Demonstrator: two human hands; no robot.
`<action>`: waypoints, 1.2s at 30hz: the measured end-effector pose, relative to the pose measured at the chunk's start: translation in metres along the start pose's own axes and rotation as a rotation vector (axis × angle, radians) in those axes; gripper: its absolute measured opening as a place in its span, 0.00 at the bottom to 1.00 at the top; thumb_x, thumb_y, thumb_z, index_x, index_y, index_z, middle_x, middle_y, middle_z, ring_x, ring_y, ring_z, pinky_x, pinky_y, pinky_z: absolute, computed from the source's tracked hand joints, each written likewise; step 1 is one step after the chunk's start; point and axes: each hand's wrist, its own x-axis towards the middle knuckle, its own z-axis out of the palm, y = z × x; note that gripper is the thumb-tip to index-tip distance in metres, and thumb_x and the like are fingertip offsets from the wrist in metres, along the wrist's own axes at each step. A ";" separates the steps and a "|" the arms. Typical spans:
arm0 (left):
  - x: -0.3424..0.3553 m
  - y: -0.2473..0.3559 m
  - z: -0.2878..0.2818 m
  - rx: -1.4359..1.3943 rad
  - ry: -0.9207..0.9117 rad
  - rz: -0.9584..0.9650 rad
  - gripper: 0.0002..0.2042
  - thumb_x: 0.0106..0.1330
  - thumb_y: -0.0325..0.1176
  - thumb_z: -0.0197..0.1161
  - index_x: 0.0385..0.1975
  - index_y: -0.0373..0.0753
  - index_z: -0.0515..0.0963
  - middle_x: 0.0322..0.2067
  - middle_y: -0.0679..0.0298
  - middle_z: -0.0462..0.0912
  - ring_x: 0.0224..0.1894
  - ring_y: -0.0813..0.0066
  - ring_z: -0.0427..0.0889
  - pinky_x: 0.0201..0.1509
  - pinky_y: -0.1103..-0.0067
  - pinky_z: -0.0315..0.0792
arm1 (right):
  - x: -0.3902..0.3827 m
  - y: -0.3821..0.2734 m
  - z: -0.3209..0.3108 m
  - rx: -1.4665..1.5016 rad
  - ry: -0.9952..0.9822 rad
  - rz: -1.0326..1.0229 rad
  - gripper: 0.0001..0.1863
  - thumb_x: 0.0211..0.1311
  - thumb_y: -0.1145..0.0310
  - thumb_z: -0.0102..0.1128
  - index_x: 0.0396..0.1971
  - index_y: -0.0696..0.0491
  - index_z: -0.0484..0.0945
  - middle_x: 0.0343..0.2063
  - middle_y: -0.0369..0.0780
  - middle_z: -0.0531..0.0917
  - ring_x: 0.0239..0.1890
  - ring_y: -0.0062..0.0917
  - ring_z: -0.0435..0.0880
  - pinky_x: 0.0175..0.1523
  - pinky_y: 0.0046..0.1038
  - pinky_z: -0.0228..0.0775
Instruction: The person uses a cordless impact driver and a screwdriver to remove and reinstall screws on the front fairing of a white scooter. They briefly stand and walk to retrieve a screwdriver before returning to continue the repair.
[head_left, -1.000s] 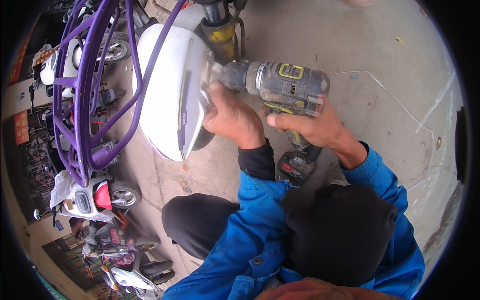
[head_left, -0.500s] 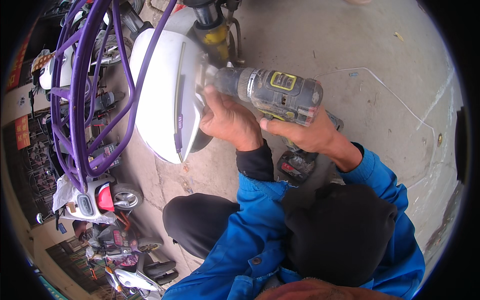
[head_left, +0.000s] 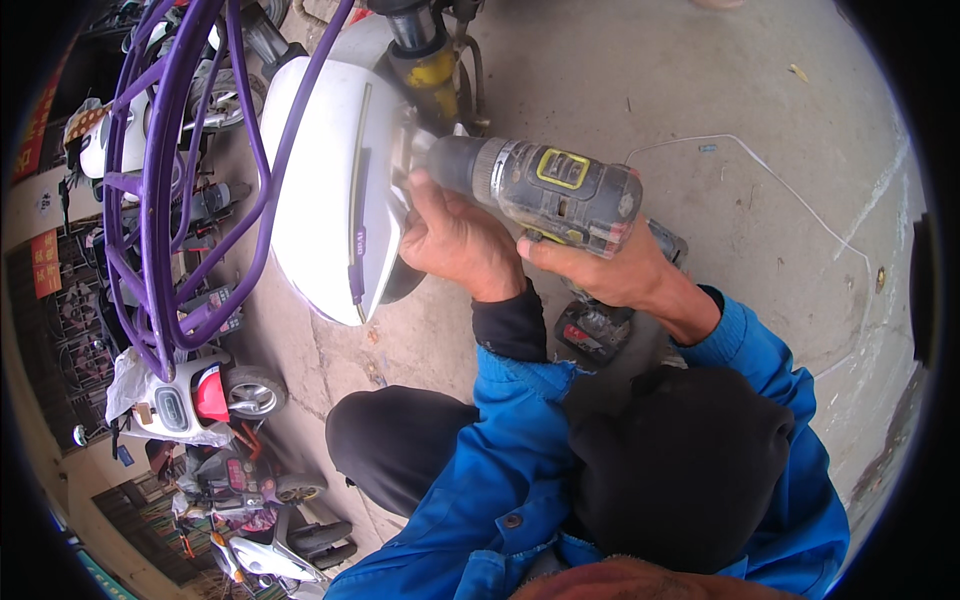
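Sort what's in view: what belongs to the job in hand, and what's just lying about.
In the job, by the look of it:
- drill, held in the right hand
- white mudguard, with the left hand at its edge

Apparently just about:
- white cord on the ground
- yellowish scrap on the ground
- parked scooter

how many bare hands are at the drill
2: the left hand is by the front end of the drill, beside the white shell; the right hand grips the drill. No other hand seems hidden.
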 end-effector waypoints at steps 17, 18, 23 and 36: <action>0.000 0.001 -0.006 0.054 -0.043 -0.033 0.09 0.75 0.27 0.65 0.40 0.24 0.81 0.38 0.58 0.86 0.39 0.76 0.84 0.47 0.78 0.78 | 0.003 0.003 -0.002 0.032 0.003 -0.028 0.22 0.51 0.75 0.74 0.49 0.62 0.83 0.42 0.42 0.89 0.46 0.21 0.86 0.55 0.28 0.77; 0.000 0.001 -0.005 0.038 -0.039 -0.027 0.09 0.76 0.27 0.65 0.41 0.24 0.81 0.39 0.57 0.86 0.40 0.75 0.84 0.48 0.78 0.78 | 0.003 0.002 -0.002 0.049 -0.005 -0.019 0.23 0.51 0.75 0.74 0.49 0.62 0.83 0.42 0.42 0.89 0.47 0.21 0.86 0.55 0.28 0.77; 0.003 -0.001 -0.006 0.019 -0.050 -0.013 0.10 0.76 0.26 0.64 0.45 0.22 0.80 0.44 0.54 0.86 0.45 0.72 0.85 0.54 0.75 0.79 | 0.005 0.002 -0.004 0.058 -0.021 -0.004 0.23 0.51 0.75 0.75 0.49 0.62 0.83 0.43 0.42 0.89 0.47 0.21 0.85 0.55 0.28 0.77; -0.002 0.002 0.000 0.026 -0.004 -0.007 0.11 0.75 0.29 0.66 0.33 0.26 0.80 0.34 0.62 0.83 0.36 0.79 0.81 0.44 0.79 0.75 | 0.008 0.000 -0.005 0.014 -0.037 -0.049 0.18 0.52 0.74 0.73 0.44 0.62 0.85 0.38 0.41 0.90 0.42 0.20 0.86 0.50 0.27 0.78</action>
